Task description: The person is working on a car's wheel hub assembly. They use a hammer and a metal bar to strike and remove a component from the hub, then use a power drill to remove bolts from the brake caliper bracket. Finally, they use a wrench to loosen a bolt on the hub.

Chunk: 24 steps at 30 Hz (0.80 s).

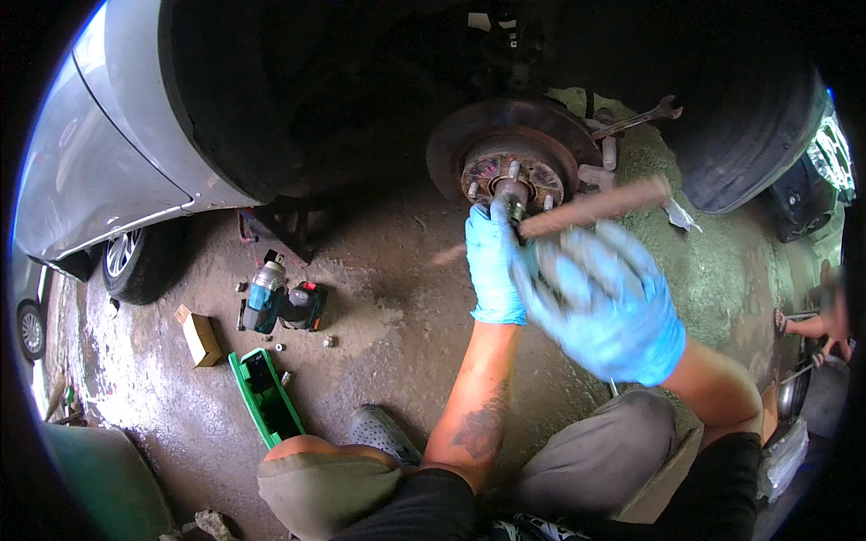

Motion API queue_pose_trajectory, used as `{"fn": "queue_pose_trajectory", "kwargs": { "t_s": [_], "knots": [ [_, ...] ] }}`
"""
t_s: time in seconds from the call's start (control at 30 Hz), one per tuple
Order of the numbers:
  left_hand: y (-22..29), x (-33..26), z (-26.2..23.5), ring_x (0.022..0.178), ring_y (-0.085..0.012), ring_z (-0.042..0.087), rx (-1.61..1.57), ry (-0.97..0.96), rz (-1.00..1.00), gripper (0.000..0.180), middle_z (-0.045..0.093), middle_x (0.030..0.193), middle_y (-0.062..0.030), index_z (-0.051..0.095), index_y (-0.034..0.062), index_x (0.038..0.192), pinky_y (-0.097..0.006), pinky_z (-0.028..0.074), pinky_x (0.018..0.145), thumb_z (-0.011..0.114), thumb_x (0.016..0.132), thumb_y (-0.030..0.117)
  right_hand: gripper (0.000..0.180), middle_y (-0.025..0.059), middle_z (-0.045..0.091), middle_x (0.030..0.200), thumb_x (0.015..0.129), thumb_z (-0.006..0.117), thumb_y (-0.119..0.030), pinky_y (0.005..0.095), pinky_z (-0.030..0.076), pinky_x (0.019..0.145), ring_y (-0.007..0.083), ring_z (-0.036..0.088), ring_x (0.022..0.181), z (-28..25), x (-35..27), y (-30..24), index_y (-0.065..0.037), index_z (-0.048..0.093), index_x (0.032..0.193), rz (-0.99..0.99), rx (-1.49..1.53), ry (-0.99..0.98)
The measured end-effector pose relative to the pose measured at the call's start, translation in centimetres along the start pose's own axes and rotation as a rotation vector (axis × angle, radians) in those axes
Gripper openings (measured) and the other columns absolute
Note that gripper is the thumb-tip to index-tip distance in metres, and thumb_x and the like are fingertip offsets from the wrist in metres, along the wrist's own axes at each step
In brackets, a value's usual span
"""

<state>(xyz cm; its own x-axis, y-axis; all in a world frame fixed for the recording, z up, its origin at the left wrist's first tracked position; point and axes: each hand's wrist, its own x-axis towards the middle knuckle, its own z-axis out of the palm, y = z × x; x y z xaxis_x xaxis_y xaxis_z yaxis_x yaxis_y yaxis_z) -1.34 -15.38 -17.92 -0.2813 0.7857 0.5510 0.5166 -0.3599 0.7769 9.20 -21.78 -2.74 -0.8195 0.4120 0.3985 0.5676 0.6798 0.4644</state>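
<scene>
Head view. Motion blur obscures the right hand [600, 302], its grip indeterminable, and a brown bar [600, 209] beside it. The left hand [492, 261] grasps and partly hides a metal cylinder [511, 192] before the lower edge of one hub [492, 169]; three studs [514, 170] show, one brake disc [450, 144] behind.

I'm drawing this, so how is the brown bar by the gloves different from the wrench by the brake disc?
The bar is brown and blurry; the wrench is grey and clearer. The bar's upper end looks plain; the wrench's is an open fork. The bar is beside the right hand; the wrench is away from it. Both are long, slanting up to the right.
</scene>
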Motion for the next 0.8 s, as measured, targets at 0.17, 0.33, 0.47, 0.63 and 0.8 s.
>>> {"fn": "queue_pose_trajectory", "kwargs": {
  "t_s": [0.17,0.33,0.47,0.63,0.8],
  "knots": [
    [0.6,0.1,-0.1,0.107,-0.0394,0.050,0.199,0.122,0.119,0.074,0.052,0.116,-0.0212,0.045,0.0031,0.133,-0.049,0.039,0.093,0.071,0.064,0.005,0.021,0.0094,0.064,0.083,0.090,0.052,-0.021,0.0410,0.052,0.064,0.0272,0.065,0.076,5.2,-2.9,1.2,-0.008,0.058,0.107,0.349,-0.036,-0.526],
    [2.0,-3.2,1.1,0.114,-0.0335,0.048,-0.226,0.519,-0.401,0.078,0.047,0.131,-0.0237,0.033,0.0004,0.143,-0.044,0.036,0.102,0.067,0.074,0.010,0.020,0.0152,0.063,0.079,0.091,0.059,-0.023,0.0431,0.051,0.056,0.0338,0.064,0.068,10.4,-7.4,-0.1,-0.006,0.055,0.101,0.530,0.362,-0.244],
    [4.5,-3.5,2.1,0.117,-0.0245,0.047,-1.047,0.370,-0.770,0.064,0.049,0.126,-0.0195,0.033,-0.0060,0.141,-0.037,0.036,0.104,0.058,0.093,0.028,0.027,0.0233,0.062,0.086,0.090,0.061,-0.025,0.0497,0.050,0.068,0.0419,0.062,0.079,15.1,-8.8,-2.0,-0.004,0.052,0.105,0.707,0.628,-0.377],
    [1.0,-2.1,4.4,0.113,-0.0261,0.043,-0.533,0.407,-0.590,0.055,0.043,0.125,-0.0202,0.034,-0.0056,0.136,-0.037,0.033,0.102,0.051,0.100,0.031,0.033,0.0195,0.067,0.088,0.073,0.063,-0.014,0.0453,0.053,0.079,0.0346,0.066,0.086,4.3,-0.1,1.1,0.000,0.066,0.103,0.211,0.313,-1.030],
    [-1.6,-1.2,1.1,0.122,-0.0260,0.040,-0.787,-0.106,-0.049,0.055,0.036,0.137,-0.0154,0.033,0.0017,0.140,-0.038,0.032,0.105,0.057,0.095,0.021,0.037,0.0123,0.063,0.111,0.076,0.060,-0.019,0.0416,0.046,0.098,0.0268,0.055,0.118,-0.9,8.0,2.5,-0.001,0.067,0.107,-0.254,0.046,0.126]
  ]
}}
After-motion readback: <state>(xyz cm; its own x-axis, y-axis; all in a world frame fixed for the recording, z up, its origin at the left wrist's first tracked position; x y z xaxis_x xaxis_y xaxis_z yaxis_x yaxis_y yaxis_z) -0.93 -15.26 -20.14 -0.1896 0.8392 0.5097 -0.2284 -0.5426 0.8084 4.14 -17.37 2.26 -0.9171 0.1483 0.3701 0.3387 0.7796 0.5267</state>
